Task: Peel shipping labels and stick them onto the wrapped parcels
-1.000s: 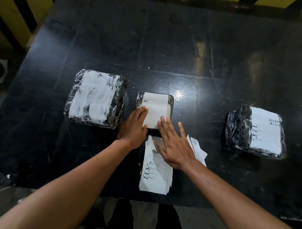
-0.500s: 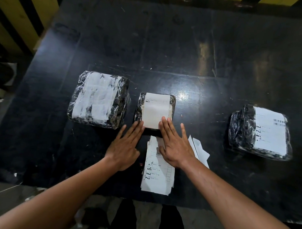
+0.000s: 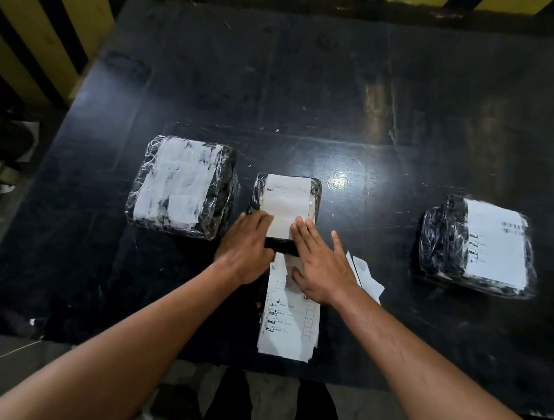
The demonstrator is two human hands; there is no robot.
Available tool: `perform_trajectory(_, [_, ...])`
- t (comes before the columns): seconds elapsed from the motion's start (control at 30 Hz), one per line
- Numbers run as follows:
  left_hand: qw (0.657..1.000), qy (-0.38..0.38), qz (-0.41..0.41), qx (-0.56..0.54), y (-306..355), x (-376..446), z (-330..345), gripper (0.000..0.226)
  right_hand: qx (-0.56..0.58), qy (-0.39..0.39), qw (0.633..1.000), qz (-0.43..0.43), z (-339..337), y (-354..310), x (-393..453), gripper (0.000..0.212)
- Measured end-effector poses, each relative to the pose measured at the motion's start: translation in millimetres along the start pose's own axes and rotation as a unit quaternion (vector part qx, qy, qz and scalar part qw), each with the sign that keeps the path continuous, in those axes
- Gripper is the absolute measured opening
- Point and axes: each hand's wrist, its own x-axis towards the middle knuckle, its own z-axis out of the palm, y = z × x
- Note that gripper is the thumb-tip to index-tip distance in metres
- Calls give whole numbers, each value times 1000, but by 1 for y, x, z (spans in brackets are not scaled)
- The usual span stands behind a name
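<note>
A small black wrapped parcel (image 3: 315,192) lies in the middle of the black table (image 3: 305,85) with a white shipping label (image 3: 287,204) on top. My left hand (image 3: 246,246) lies flat with its fingertips on the label's near left corner. My right hand (image 3: 321,264) is flat too, fingers spread, fingertips on the label's near right edge. Under my right palm lies a stack of printed labels (image 3: 289,326). A larger wrapped parcel (image 3: 182,186) with torn white paper sits to the left. Another labelled parcel (image 3: 478,245) sits at the right.
Loose white backing scraps (image 3: 366,275) lie just right of my right wrist. The table's near edge runs below the label stack, with floor and dark trouser legs (image 3: 225,399) beneath. A yellow and black striped wall (image 3: 40,28) stands at the far left.
My left hand has slid back up from the table onto the near left corner of the small parcel's label. My right hand has stayed on the label's near right edge.
</note>
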Motion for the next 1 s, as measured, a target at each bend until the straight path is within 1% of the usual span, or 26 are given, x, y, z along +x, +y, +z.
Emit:
perform_trajectory(0.1, [1000, 15, 7, -4, 12, 8, 0, 66, 12, -2, 1000, 0, -4, -2, 0, 87])
perform_trajectory(0.2, [998, -30, 56, -17, 23, 28, 1, 70, 16, -3, 1000, 0, -6, -2, 0, 87])
perform_trajectory(0.27, [995, -67, 64, 29, 20, 41, 1, 70, 15, -2, 1000, 0, -5, -1, 0, 88])
perform_trajectory(0.33, [994, -72, 50, 67, 14, 44, 0, 72, 8, 0, 1000, -2, -4, 1, 1, 90])
perform_trajectory(0.47, [996, -52, -26, 60, 12, 38, -4, 74, 10, -4, 1000, -7, -5, 3, 1, 91])
perform_trajectory(0.57, [994, -11, -101, 38, 18, 43, -5, 73, 13, -12, 1000, -8, -7, 3, 0, 91])
perform_trajectory(0.6, [994, 6, -110, 28, 20, 47, -5, 72, 15, -11, 1000, -6, -7, 3, 0, 91])
perform_trajectory(0.67, [997, 17, -77, 8, 23, 56, -5, 72, 19, -7, 1000, -5, -7, 2, 0, 92])
perform_trajectory(0.73, [1000, -7, -17, -6, 22, 67, -6, 77, 21, -1, 1000, -9, -6, 3, 0, 93])
perform_trajectory(0.8, [999, -33, 0, 7, 15, 79, -7, 81, 22, 7, 1000, -13, -5, 4, 0, 93])
perform_trajectory(0.9, [998, -10, -51, 38, 4, 92, -9, 75, 22, 15, 1000, -16, -6, 5, -1, 92])
perform_trajectory(1.0, [995, -5, -101, 1, 3, 95, -10, 76, 34, 18, 999, -14, -7, 6, 0, 88])
